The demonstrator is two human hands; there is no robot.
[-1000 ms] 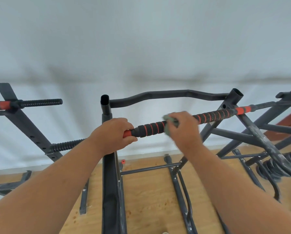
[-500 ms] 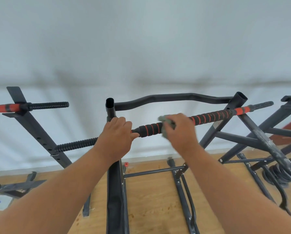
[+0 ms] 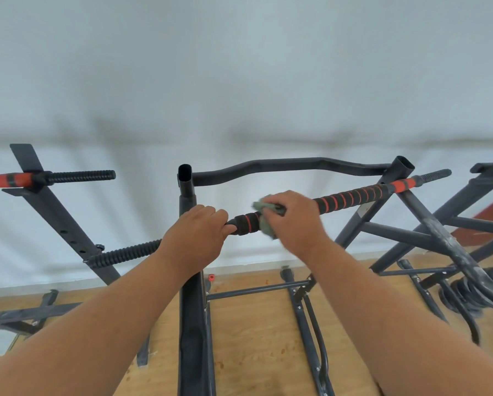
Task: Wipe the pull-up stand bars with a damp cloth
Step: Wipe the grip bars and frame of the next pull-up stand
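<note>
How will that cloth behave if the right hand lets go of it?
Probably floppy: the cloth bunches and droops around the bar under the right hand. Likely light, so it may slip off the round bar and drop.

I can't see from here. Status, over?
Left hand grips bar end. Right hand holds cloth on padded bar. Nothing in the way.

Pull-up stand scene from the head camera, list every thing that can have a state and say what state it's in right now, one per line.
Left hand: grips the padded bar near the upright post.
Right hand: holds the cloth wrapped on the padded bar.
Cloth: grey-green, bunched, pressed against the bar.
Padded bar: black foam with orange rings, slanting up to the right.
Upright post: standing, top end open.
Curved top bar: bare, untouched.
</note>
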